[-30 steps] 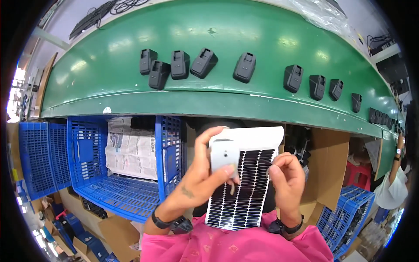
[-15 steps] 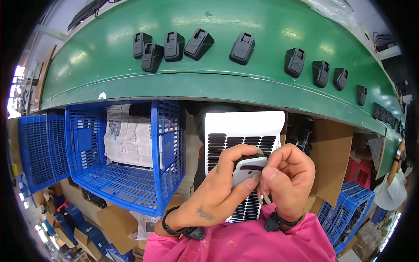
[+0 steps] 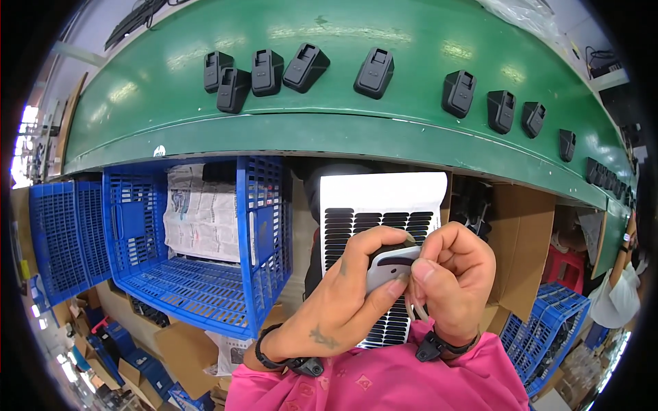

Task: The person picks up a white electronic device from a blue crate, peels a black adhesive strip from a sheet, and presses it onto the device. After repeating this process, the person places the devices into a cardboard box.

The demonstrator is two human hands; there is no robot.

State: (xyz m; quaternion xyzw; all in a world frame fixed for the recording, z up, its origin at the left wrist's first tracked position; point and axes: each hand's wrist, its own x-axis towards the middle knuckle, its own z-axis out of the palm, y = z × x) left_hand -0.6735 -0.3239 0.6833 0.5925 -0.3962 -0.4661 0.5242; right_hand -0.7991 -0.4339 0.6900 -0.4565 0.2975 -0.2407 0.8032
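My left hand (image 3: 349,288) grips a small rounded piece (image 3: 385,277), light grey with a black back edge. A dark elongated strip (image 3: 395,261) lies across its grey face, with a small dark dot below. At the piece's right end, my right hand (image 3: 452,281) has thumb and index finger pinched together at the strip's end. What those fingertips hold, if anything, is hidden. Beneath both hands lies a white sheet (image 3: 384,189) carrying rows of black elongated stickers (image 3: 338,226).
Black wedge-shaped devices (image 3: 374,72) stand along the green conveyor belt (image 3: 411,41) ahead. An open blue crate (image 3: 181,277) lined partly with newspaper is at left. A cardboard box (image 3: 524,240) and another blue crate (image 3: 545,335) are at right, with another person's arm (image 3: 620,257) beyond.
The black devices on the green belt have shifted a little to the left. My hands and the grey piece have stayed nearly in place, with only a tiny shift.
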